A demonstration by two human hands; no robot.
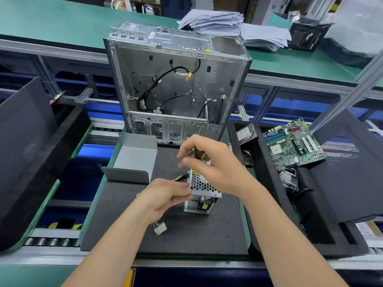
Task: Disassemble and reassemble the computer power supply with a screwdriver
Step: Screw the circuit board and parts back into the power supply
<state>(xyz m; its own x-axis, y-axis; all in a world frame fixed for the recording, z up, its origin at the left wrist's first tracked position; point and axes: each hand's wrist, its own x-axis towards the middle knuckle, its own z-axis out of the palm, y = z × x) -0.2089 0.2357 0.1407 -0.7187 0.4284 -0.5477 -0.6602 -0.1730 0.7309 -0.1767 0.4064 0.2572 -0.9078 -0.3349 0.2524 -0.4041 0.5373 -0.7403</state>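
Observation:
The power supply (204,186), a small metal box with a honeycomb grille, stands on a black foam mat (165,235) in the middle. My right hand (211,164) grips a yellow-and-black screwdriver (200,154) upright, its shaft (192,177) reaching down to the box's left edge. My left hand (165,195) pinches that left edge beside the shaft's tip. The supply's removed metal cover (134,160) lies at the mat's far left. A white connector (160,228) on the supply's wires lies near my left wrist.
An open computer case (176,83) stands upright behind the mat. A black tray at the right holds a green motherboard (294,141), a drive (247,132) and a heatsink. A black panel (27,141) leans at left. Paper stacks (217,21) sit on the green shelf.

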